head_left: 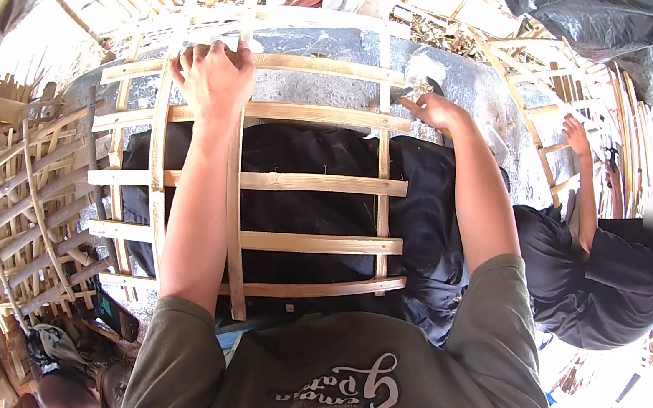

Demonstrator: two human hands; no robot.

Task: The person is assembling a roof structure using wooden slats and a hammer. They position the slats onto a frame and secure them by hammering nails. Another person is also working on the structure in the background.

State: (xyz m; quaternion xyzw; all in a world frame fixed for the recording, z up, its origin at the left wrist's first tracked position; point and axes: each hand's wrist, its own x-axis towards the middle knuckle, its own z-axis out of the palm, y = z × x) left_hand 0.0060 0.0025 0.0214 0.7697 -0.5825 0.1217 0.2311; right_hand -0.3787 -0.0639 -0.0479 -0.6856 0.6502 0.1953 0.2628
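Note:
A lattice of pale split-bamboo slats point(322, 179) lies across my lap, its crosswise strips over several lengthwise ones. My left hand point(214, 79) is closed over its far left part, fingers curled around the lengthwise slats. Beyond the lattice's right edge, my right hand point(439, 113) is closed around what looks like a wooden-handled tool point(411, 105). A dark curved piece point(434, 86) shows just past those fingers; whether it belongs to the tool I cannot tell. Black cloth point(310, 147) over my legs shows through the gaps.
A grey, worn surface point(325, 43) lies under the lattice's far part. Finished-looking bamboo lattices point(20, 217) stack at the left. Another person point(610, 280) sits at the right beside another bamboo frame point(538, 117). A phone-like dark device point(115, 316) is at the lower left.

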